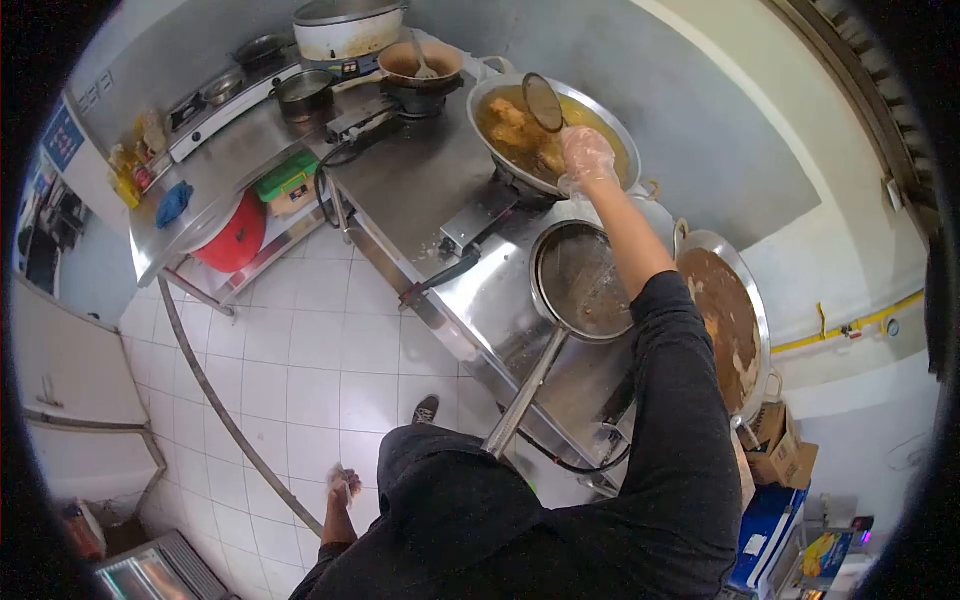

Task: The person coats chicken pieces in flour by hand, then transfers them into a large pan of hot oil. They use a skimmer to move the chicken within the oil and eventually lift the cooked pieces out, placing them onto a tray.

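Observation:
My right hand [588, 158], in a clear plastic glove, is closed round the handle of a round strainer [542, 102]. The strainer is tilted over a large wok of oil [628, 135], where golden fried pieces [508, 122] lie. Down at my left side, over the floor, hangs my left hand [345, 484], small and blurred; its fingers cannot be made out clearly. A larger long-handled strainer [585, 280] rests on the steel counter in front of me. Beside my right arm stands a wide pan of brown liquid [722, 320].
A steel counter [400, 185] carries a pan with a spatula [425, 62] and a large pot [345, 35]. A red tub [232, 235] stands under the left table. A hose [215, 400] crosses the tiled floor. Cardboard boxes [775, 450] are at the right.

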The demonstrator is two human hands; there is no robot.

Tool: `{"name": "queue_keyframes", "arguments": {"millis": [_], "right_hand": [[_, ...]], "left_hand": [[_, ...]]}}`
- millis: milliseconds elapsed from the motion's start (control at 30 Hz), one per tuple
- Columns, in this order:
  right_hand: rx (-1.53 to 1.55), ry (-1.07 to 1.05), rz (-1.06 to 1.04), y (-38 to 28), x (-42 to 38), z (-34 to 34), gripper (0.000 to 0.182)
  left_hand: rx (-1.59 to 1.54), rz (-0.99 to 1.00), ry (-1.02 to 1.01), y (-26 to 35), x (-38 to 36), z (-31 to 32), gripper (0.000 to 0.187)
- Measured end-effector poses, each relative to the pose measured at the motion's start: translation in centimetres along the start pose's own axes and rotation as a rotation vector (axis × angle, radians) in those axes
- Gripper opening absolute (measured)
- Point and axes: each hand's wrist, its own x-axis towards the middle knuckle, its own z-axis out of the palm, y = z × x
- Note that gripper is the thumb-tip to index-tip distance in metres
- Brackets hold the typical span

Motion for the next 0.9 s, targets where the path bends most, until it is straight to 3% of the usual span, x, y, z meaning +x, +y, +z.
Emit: {"name": "queue_keyframes", "arguments": {"millis": [67, 167, 267, 300, 333, 400, 433, 600, 667, 733, 800, 900], "right_hand": [[-0.040, 0.089, -0.012, 2.4, -0.8, 0.6, 0.016], [-0.006, 0.057, 0.077, 7.3, -4.0, -3.9, 0.017], [-0.017, 0.020, 0.233, 14.8, -9.1, -6.1, 0.019], [-0.004, -0.029, 0.340, 17.2, -11.4, -7.5, 0.018], [0.008, -0.073, 0.446, 19.4, -13.9, -9.2, 0.017], [-0.021, -0.222, 0.595, 23.1, -18.9, -12.9, 0.018], [-0.058, -0.334, 0.636, 24.5, -21.5, -14.3, 0.019], [-0.208, -0.382, 0.745, 30.6, -35.7, -15.0, 0.016], [-0.258, -0.501, 0.753, 31.4, -40.2, -14.3, 0.014], [-0.255, -0.575, 0.758, 31.7, -44.2, -13.3, 0.015], [-0.185, -0.587, 0.767, 32.0, -47.2, -12.0, 0.015], [-0.090, -0.707, 0.800, 30.9, -48.1, -10.9, 0.017]], "left_hand": [[-0.062, -0.034, 0.022, 1.0, 1.3, 0.2, 0.048], [0.099, 0.030, 0.011, 2.4, 0.4, 1.9, 0.049], [0.089, 0.017, -0.188, 3.3, 0.1, 2.5, 0.050], [0.416, 0.225, -0.169, 4.2, -2.8, 5.7, 0.051], [0.510, 0.270, -0.197, 3.8, -1.2, 4.7, 0.051], [0.434, 0.101, -0.002, 4.9, -4.3, 9.7, 0.050], [0.449, 0.074, 0.003, 4.8, -3.7, 10.6, 0.049], [0.484, -0.037, 0.078, 5.5, 0.4, 13.2, 0.047], [0.182, -0.314, -0.139, 6.6, 6.4, 11.0, 0.044], [0.477, -0.059, -0.033, 6.8, 6.8, 15.1, 0.044], [0.431, -0.121, -0.119, 7.8, 7.4, 17.9, 0.045], [0.751, 0.011, -0.045, 8.0, 5.7, 22.7, 0.047]]}}
